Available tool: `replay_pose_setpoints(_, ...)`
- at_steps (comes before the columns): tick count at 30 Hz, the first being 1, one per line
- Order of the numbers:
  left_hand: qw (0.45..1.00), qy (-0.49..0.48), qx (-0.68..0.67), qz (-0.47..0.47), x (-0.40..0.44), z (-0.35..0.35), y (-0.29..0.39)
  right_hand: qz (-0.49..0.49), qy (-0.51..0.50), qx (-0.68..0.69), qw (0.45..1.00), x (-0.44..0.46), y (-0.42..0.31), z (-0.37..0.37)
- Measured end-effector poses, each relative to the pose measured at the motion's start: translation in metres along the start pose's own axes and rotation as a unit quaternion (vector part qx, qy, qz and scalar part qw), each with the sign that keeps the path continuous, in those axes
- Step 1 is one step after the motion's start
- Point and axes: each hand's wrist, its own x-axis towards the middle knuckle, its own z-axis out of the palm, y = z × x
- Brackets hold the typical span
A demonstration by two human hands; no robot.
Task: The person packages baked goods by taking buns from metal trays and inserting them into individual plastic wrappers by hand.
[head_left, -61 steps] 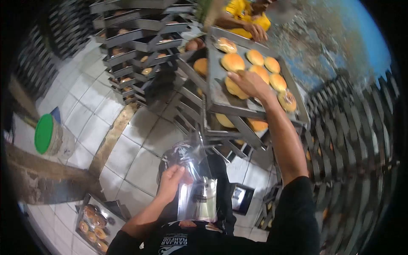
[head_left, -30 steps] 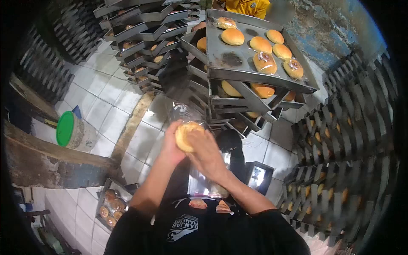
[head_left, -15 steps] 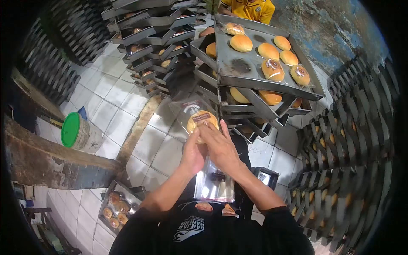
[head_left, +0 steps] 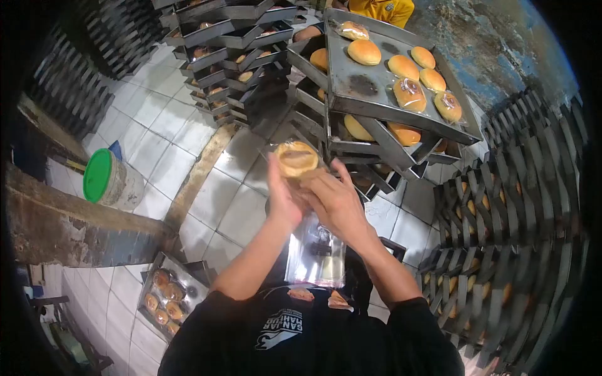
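Observation:
A round golden bun point(head_left: 296, 159) sits inside a clear plastic bag in front of me, a brownish label blurred across its top. My left hand point(head_left: 285, 199) supports it from the left side, its fingers partly hidden by the bun. Beside it, the curled fingers of my right hand point(head_left: 337, 203) grip the near end of the bag. Below my hands, a stack of clear plastic bags point(head_left: 316, 257) with printed labels lies on my lap.
Ahead, a metal tray point(head_left: 357, 91) of buns, some bagged, tops a stack of trays. More tray stacks point(head_left: 229, 62) stand at left and right point(head_left: 501, 207). A green-lidded bucket point(head_left: 113, 178) and a low tray of buns point(head_left: 164, 301) are left. Someone in a yellow shirt point(head_left: 385, 9) is behind.
The bagged bun has tilted and shifted slightly up. My right fingers have slid off its top to the bag's near end, while my left hand has moved up its side.

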Motion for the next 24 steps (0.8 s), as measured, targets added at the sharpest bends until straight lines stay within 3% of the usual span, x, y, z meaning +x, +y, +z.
replay_pose_setpoints(3, 0.995, 0.023, -0.085, -0.039, 0.006, 0.003, 0.011, 0.138, -0.074, 0.225, 0.962, -0.015, -0.014, 0.014)
replay_pose_setpoints(4, 0.996, -0.041, -0.052, -0.053, 0.012, -0.012, 0.007, 0.052, -0.037, 0.191, 0.980, -0.016, -0.008, 0.023)
replay_pose_setpoints(7, 0.998, -0.007, 0.001, -0.065, 0.026, -0.031, 0.016, 0.110, -0.283, 0.464, 0.832, -0.032, -0.034, -0.015)
replay_pose_setpoints(10, 0.998, 0.048, -0.039, 0.007, 0.021, -0.049, 0.043, 0.017, -0.299, 0.677, 0.672, -0.045, -0.040, -0.026)
replay_pose_setpoints(11, 0.996, 0.075, -0.039, 0.028, 0.013, -0.043, 0.047, 0.260, -0.191, 0.584, 0.745, -0.057, -0.020, -0.014)
replay_pose_setpoints(13, 0.996, 0.070, -0.044, 0.025, -0.003, -0.039, 0.032, 0.189, 0.001, 0.483, 0.855, -0.056, 0.009, 0.018)
replay_pose_setpoints(14, 0.996, 0.065, -0.046, 0.030, -0.004, -0.036, 0.027, 0.205, -0.011, 0.528, 0.824, -0.046, -0.010, 0.014)
replay_pose_setpoints(16, 0.998, 0.067, -0.004, 0.016, -0.003, -0.035, 0.015, 0.058, -0.039, 0.300, 0.951, -0.037, -0.017, 0.034)
replay_pose_setpoints(17, 0.998, 0.061, 0.017, 0.008, 0.002, -0.035, 0.011, 0.004, -0.042, 0.202, 0.978, -0.036, -0.013, 0.046)
replay_pose_setpoints(19, 0.999, 0.047, -0.006, -0.005, 0.018, -0.047, 0.016, 0.046, -0.174, 0.458, 0.871, -0.053, -0.024, 0.013)
replay_pose_setpoints(21, 0.999, 0.025, -0.020, 0.016, 0.018, -0.066, 0.032, 0.079, -0.228, 0.569, 0.786, -0.064, -0.023, -0.004)
replay_pose_setpoints(23, 0.999, 0.028, -0.030, 0.004, 0.006, -0.058, 0.045, 0.103, -0.194, 0.553, 0.804, -0.069, -0.014, -0.007)
replay_pose_setpoints(24, 1.000, 0.016, -0.013, -0.017, -0.014, -0.047, 0.041, 0.214, -0.023, 0.342, 0.915, -0.056, -0.013, 0.005)
